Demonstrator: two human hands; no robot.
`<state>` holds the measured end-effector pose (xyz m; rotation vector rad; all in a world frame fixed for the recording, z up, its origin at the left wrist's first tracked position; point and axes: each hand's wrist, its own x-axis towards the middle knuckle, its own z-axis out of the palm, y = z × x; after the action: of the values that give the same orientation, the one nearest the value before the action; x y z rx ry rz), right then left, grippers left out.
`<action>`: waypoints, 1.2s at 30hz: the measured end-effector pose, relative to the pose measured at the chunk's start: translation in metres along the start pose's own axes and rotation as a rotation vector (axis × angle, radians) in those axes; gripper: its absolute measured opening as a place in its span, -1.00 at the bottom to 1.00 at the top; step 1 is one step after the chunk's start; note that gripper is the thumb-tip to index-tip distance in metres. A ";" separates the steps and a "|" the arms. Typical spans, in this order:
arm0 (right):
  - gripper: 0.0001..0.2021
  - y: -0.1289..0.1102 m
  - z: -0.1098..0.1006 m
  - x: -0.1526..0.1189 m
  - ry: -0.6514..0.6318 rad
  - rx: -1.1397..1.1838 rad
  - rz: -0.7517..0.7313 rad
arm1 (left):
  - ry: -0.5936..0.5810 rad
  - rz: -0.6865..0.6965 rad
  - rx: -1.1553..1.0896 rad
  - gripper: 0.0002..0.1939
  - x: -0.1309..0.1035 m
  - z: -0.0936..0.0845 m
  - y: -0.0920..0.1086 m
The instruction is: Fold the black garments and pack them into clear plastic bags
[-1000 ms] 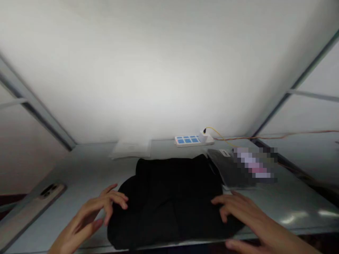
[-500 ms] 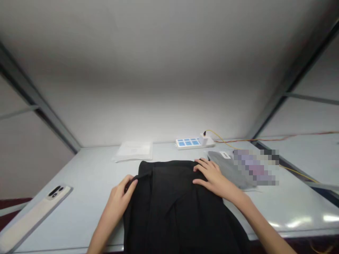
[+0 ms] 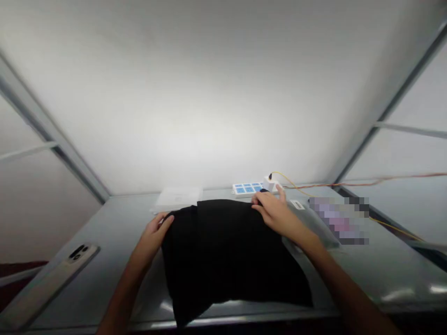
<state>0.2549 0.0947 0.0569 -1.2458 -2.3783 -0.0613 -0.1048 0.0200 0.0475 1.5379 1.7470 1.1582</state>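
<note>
Two forearms angle inward from the near side, and I've got both hands at the far edge of the black fabric (image 3: 230, 260), mid-table (image 3: 122, 232). My left hand (image 3: 153, 232) pinches its far left corner, thumb on top, wrist bent inward. Over on the right, my right hand (image 3: 275, 215) reaches farther out, palm down, curled fingers gripping the edge, one finger standing up by the white plug (image 3: 268, 182). Grey packet (image 3: 314, 228) just beside that wrist!
</note>
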 end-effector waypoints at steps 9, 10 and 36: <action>-0.38 -0.039 0.059 -0.030 0.005 -0.219 -0.002 | 0.074 0.563 0.623 -0.43 -0.015 0.046 -0.012; -0.36 -0.044 0.064 -0.036 -0.028 -0.203 -0.011 | -0.001 0.638 0.680 -0.41 -0.023 0.054 -0.011; -0.51 0.048 0.032 -0.081 0.070 -0.430 0.476 | -0.208 0.747 0.861 -0.36 -0.044 0.075 -0.038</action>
<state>0.3207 0.0686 -0.0130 -1.9417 -2.0072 -0.4752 -0.0521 -0.0033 -0.0279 2.8690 1.6376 0.4497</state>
